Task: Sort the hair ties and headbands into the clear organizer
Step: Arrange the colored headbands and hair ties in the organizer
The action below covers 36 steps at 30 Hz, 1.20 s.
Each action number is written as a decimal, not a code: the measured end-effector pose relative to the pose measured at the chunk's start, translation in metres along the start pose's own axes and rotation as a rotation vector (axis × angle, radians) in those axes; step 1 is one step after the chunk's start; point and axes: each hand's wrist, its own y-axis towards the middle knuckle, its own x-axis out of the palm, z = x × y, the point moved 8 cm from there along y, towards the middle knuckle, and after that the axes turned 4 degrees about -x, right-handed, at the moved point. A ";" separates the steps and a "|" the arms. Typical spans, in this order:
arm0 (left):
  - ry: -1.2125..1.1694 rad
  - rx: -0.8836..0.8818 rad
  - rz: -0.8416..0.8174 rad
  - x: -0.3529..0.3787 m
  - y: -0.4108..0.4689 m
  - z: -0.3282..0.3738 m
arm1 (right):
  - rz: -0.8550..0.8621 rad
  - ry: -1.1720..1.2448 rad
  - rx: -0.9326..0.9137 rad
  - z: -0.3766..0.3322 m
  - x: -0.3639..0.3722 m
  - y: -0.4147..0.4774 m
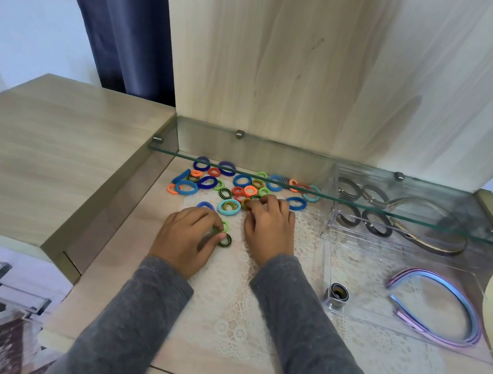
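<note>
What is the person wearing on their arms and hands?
Both arms are covered by long, dark grey sleeves. The left sleeve and the right sleeve look alike, plain with no pattern, and end at the wrists. The left hand and right hand are bare: no gloves, and no rings, watch or bracelet show.

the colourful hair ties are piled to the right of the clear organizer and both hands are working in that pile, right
Not quite: the head view shows the colourful hair ties piled to the left of the clear organizer, not the right. The rest holds: the left hand and right hand are both working in that pile.
</note>
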 end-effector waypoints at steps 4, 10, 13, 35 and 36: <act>0.003 0.042 -0.029 0.001 -0.001 0.006 | -0.002 -0.016 -0.026 -0.001 -0.001 -0.001; 0.037 0.038 -0.069 -0.002 -0.003 0.013 | 0.004 -0.013 -0.035 -0.002 -0.002 -0.004; 0.053 0.020 -0.091 -0.002 -0.003 0.013 | 0.028 -0.017 -0.041 -0.003 -0.005 -0.009; 0.170 -0.346 0.032 -0.013 -0.002 -0.013 | 0.072 0.162 -0.234 -0.039 -0.026 -0.052; 0.173 -0.352 0.027 -0.013 -0.001 -0.013 | 0.064 0.151 -0.239 -0.040 -0.026 -0.052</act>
